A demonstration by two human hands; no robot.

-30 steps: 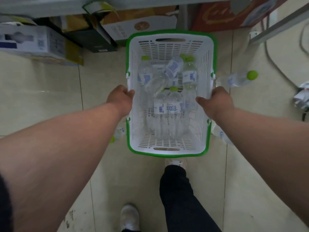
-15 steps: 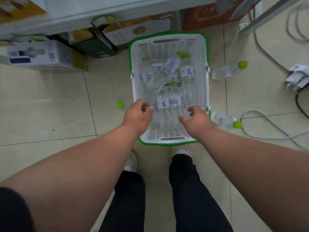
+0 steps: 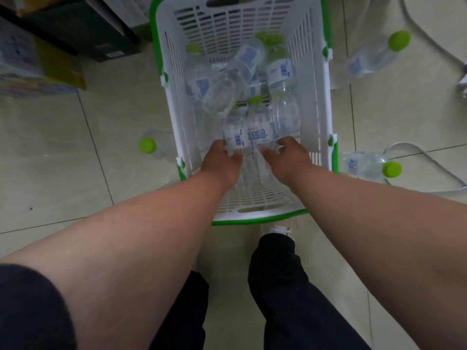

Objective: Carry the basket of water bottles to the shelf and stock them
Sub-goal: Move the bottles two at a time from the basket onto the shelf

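A white basket with a green rim (image 3: 257, 219) stands on the tiled floor in front of my feet. Inside it lie several clear water bottles with green caps and blue-white labels, jumbled across each other. Both my hands reach down into its near half. My left hand (image 3: 221, 164) has thumb and fingers around the lower part of one bottle (image 3: 233, 133). My right hand (image 3: 288, 157) grips the bottle beside it (image 3: 259, 131). The two bottles lie side by side, caps pointing away from me.
Three loose bottles lie on the floor around the basket: left (image 3: 154, 146), right (image 3: 366, 164) and far right (image 3: 371, 56). A white cable (image 3: 429, 157) runs along the right. A black box (image 3: 83, 29) and cardboard boxes (image 3: 30, 59) stand at the far left.
My hands let go of the basket's sides, came together over its near half, then dropped inside onto two bottles. The view has moved closer to the basket.
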